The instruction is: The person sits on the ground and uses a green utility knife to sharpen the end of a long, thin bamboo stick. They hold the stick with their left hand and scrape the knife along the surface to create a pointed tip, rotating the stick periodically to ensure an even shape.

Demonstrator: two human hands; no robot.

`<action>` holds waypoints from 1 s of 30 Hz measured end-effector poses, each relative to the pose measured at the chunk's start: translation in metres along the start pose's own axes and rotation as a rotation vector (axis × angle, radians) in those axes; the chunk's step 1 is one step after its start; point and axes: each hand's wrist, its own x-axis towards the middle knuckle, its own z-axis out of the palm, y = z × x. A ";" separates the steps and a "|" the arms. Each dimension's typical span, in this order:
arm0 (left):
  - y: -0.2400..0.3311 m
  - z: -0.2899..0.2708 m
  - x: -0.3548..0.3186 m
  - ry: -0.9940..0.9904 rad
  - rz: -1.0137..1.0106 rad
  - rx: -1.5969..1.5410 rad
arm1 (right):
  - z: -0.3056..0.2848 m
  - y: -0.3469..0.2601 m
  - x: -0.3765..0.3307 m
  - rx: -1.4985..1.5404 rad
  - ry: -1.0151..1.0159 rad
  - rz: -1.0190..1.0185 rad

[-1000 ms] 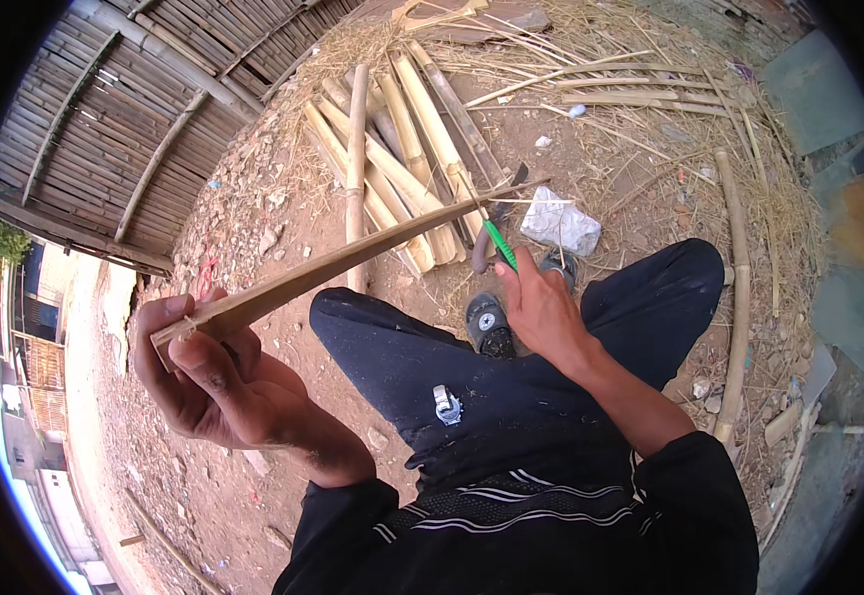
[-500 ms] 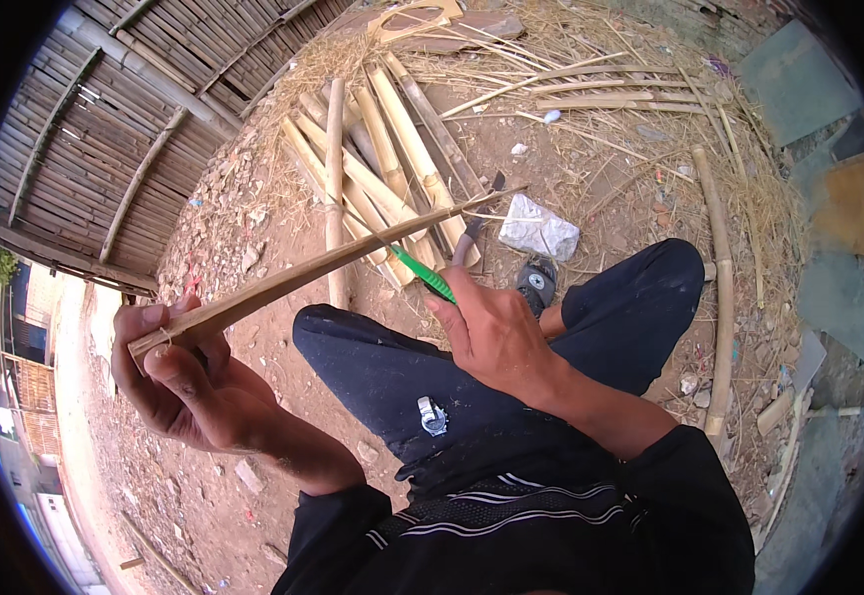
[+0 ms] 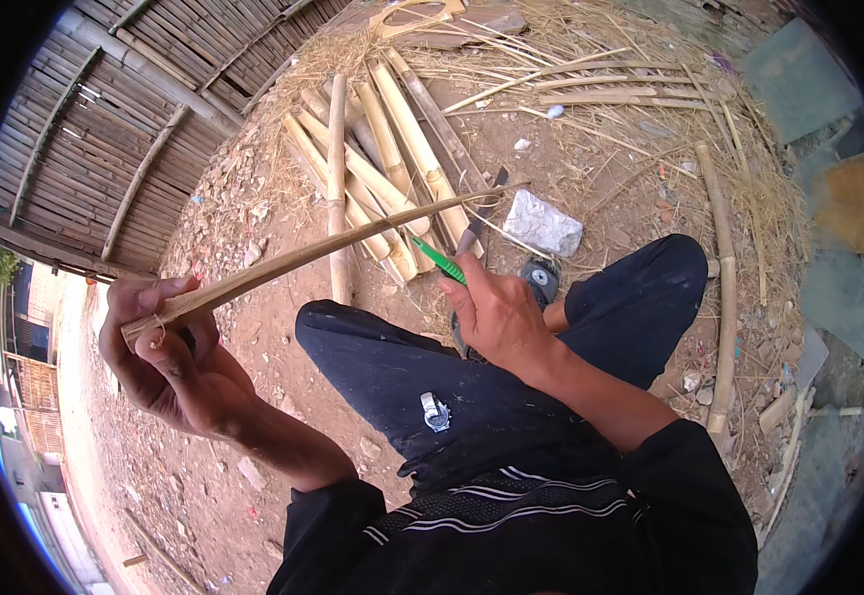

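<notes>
We face a bamboo wall (image 3: 105, 119) at the upper left, with split bamboo lengths (image 3: 414, 137) lying on the ground ahead. In front of them we hold a long bamboo strip (image 3: 323, 244) aloft, slanting up and away to the right. Our left hand (image 3: 179, 369) pinches its near end between thumb and fingers; our right hand (image 3: 506, 322) is curled around a green-handled cutter (image 3: 439, 260). Its tip is just below the strip, though we cannot tell if they touch. A silvery watch (image 3: 435, 412) rests on our lap.
</notes>
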 end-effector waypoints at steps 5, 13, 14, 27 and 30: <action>-0.003 -0.008 0.005 -0.033 -0.039 0.058 | -0.007 -0.030 0.004 -0.017 0.032 -0.042; 0.009 0.012 0.000 0.041 -0.029 0.109 | -0.010 -0.015 0.005 -0.104 -0.082 0.135; 0.010 0.010 -0.001 0.061 -0.059 0.109 | -0.009 -0.021 0.002 -0.072 -0.062 0.080; 0.019 0.015 -0.001 0.042 -0.087 0.044 | 0.000 -0.020 0.000 0.033 0.035 -0.002; 0.016 0.016 -0.001 0.099 -0.074 0.081 | 0.010 0.016 -0.003 -0.119 0.053 0.063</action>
